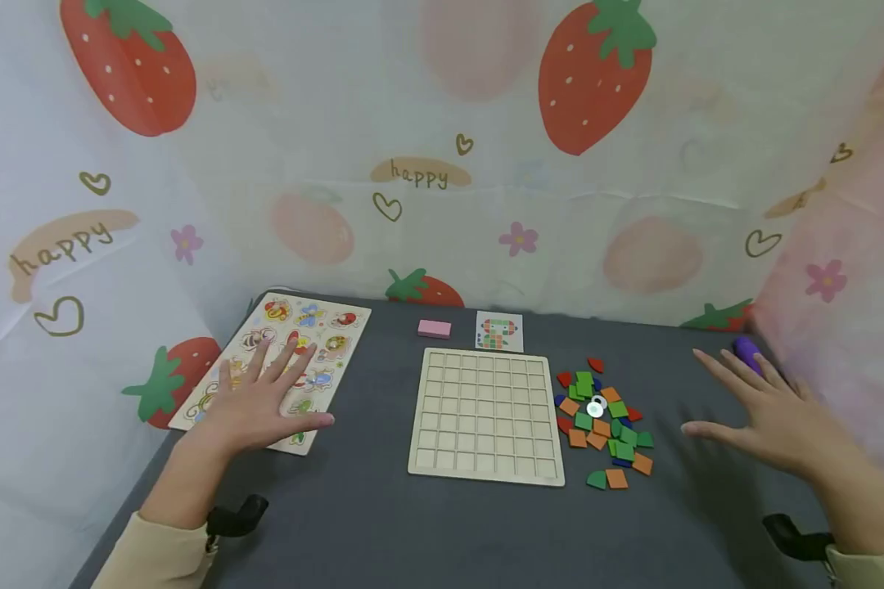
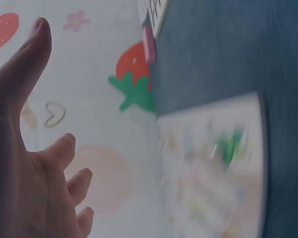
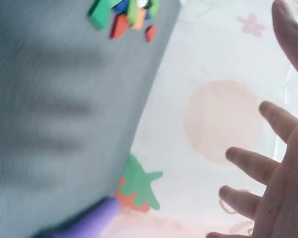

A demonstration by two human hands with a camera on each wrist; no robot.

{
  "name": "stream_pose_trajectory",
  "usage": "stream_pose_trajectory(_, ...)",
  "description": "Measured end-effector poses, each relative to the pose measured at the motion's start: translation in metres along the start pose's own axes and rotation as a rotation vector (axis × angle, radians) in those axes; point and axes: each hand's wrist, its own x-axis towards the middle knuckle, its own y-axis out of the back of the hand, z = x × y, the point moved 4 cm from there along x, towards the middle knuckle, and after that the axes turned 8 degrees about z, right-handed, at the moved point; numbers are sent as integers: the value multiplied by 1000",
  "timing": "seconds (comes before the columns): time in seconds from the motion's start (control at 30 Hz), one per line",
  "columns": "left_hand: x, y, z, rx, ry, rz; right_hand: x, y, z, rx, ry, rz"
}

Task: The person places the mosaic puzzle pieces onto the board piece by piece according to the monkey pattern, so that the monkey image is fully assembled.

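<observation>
My left hand (image 1: 254, 409) is held with fingers spread over the insect picture board (image 1: 346, 343), holding nothing; the left wrist view shows this hand (image 2: 44, 163) with the blurred board (image 2: 213, 168) beyond it. On the right, my other hand (image 1: 773, 417) hovers above the dark table, fingers spread and empty, its shadow falling on the cloth. It also shows in the right wrist view (image 3: 283, 173). Between the hands lie a wooden grid board (image 1: 486, 415) and, just right of it, a loose pile of coloured pieces (image 1: 624, 433).
A pink block (image 1: 434, 329) and a small pattern card (image 1: 498, 331) lie behind the grid board. A purple object (image 1: 747, 353) is at the back right, partly behind my right hand. Printed curtains (image 1: 442, 221) stand along the back and sides of the dark table (image 1: 383, 523).
</observation>
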Motion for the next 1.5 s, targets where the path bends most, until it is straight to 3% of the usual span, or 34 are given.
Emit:
stream_pose_trajectory(0.37, 41, -64, 56, -353, -116, -74, 13, -15, -20, 214, -17, -41)
stream_pose_trajectory(0.6, 57, -82, 81, -476, -146, -134, 25, -29, -34, 379, 6, 35)
stream_pose_trajectory(0.87, 66, -100, 95, -465, -132, -178, 34, -54, -37, 493, -71, 47)
stream_pose_trajectory(1.07, 63, -110, 97, -383, -105, -176, 41, -68, -41, 528, -100, 53)
stream_pose_trajectory(1.33, 63, -112, 99, -354, -83, -192, 53, -84, -46, 538, -155, 40)
stream_pose_trajectory(1.5, 63, -111, 100, -352, -81, -196, 70, -92, -52, 504, -161, 31)
